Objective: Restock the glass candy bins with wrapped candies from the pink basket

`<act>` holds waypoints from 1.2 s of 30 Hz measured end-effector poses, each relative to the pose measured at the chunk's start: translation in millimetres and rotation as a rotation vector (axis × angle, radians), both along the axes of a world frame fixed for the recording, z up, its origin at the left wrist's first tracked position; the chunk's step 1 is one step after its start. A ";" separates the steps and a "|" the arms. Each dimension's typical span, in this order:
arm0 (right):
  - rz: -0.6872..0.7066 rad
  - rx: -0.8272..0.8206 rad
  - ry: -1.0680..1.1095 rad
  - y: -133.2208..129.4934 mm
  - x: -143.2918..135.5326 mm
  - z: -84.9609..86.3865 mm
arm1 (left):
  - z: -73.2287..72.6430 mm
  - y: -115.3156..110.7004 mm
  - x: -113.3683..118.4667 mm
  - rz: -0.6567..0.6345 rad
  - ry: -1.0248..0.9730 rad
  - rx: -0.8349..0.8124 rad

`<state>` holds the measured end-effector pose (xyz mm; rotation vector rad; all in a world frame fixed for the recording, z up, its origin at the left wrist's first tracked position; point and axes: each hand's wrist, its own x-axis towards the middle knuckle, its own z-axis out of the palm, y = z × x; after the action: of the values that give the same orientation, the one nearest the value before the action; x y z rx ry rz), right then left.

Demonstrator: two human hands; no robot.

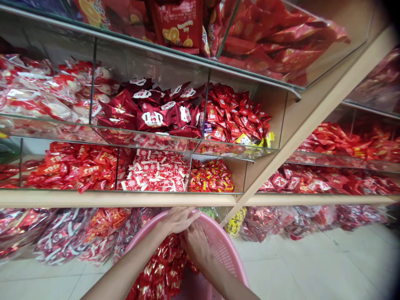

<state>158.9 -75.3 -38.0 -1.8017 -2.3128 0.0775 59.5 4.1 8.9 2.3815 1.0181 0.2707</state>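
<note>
A pink plastic basket [233,254] stands low in front of the shelves, holding a heap of red wrapped candies [165,268]. Over its far side my left hand [180,219] is stretched out flat with its fingers extended to the right, and nothing shows in it. Just below and touching it, my right hand [195,241] reaches into the basket beside the candies. Its fingers are partly hidden under the left hand and against the heap, so whether they grip anything cannot be made out.
Glass-fronted shelves [150,139] hold sorted red, maroon and white packets. A slanting wooden upright [275,154] divides them from more shelves at right. Bagged candies [103,233] lie below, on the tiled floor [290,271]. A yellow bag [236,223] sits behind the basket.
</note>
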 end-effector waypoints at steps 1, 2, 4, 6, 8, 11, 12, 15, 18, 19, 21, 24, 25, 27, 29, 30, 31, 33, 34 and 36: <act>0.004 0.001 -0.017 3.2 -1.5 -2.2 | 0.1 0.1 -0.1 -0.006 -0.004 0.003; 0.004 0.004 -0.031 6.1 -2.6 -4.7 | 0.1 0.2 -0.2 -0.010 -0.006 0.005; -0.005 0.017 -0.046 10.8 -3.1 -9.7 | 0.1 0.5 -0.3 -0.012 -0.004 0.006; -0.024 0.024 -0.040 14.5 -2.1 -13.5 | 0.0 0.8 -0.3 -0.005 0.003 0.005; -0.038 0.021 -0.035 17.5 -1.0 -15.0 | 0.0 1.1 -0.1 -0.002 0.006 0.005; -0.062 -0.002 -0.051 18.5 -1.9 -10.9 | 0.0 1.0 0.0 -0.004 0.007 0.013; -0.064 -0.009 -0.056 16.8 -2.4 -7.2 | -0.2 0.8 -0.1 -0.004 0.008 0.017; -0.019 -0.018 -0.026 3.9 0.4 14.0 | -1.1 0.1 -0.7 -0.002 0.005 0.025; 0.066 -0.104 0.063 -13.2 19.0 52.5 | -1.8 -0.3 -1.3 0.006 0.000 0.013; 0.095 -0.202 0.070 -16.3 29.5 68.6 | -1.6 -0.4 -1.3 0.013 -0.001 0.009; 0.163 -0.456 0.080 -13.9 54.7 103.1 | -0.5 -0.4 -1.2 0.020 -0.002 0.010; 0.150 -0.589 0.236 12.5 93.1 148.3 | 2.3 -0.5 -0.7 0.002 -0.031 0.024; 0.122 -0.496 0.300 25.6 102.9 158.8 | 3.4 -0.6 -0.6 -0.001 -0.040 0.027; -0.029 -0.220 0.328 52.3 114.2 170.9 | 5.3 -1.1 -0.5 0.000 -0.050 0.031; -0.231 -0.021 0.275 74.3 113.3 172.2 | 7.0 -1.8 -0.5 0.009 -0.046 0.036; -0.309 0.015 0.240 82.1 109.1 170.1 | 7.6 -2.2 -0.6 0.009 -0.044 0.038; -0.364 0.013 0.200 87.6 103.4 166.9 | 8.1 -2.5 -0.7 0.006 -0.044 0.040; -0.425 -0.020 0.117 93.4 91.2 159.6 | 8.5 -2.9 -1.0 -0.001 -0.044 0.039; -0.440 -0.029 0.081 94.6 86.5 156.3 | 8.4 -3.0 -1.1 -0.002 -0.041 0.036; -0.426 -0.037 0.058 96.0 82.6 151.1 | 7.7 -2.8 -1.3 0.000 -0.029 0.026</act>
<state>241.5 20.8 113.1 -2.2337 -1.8525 0.1041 58.2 1.3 16.6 2.3936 1.0070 0.3197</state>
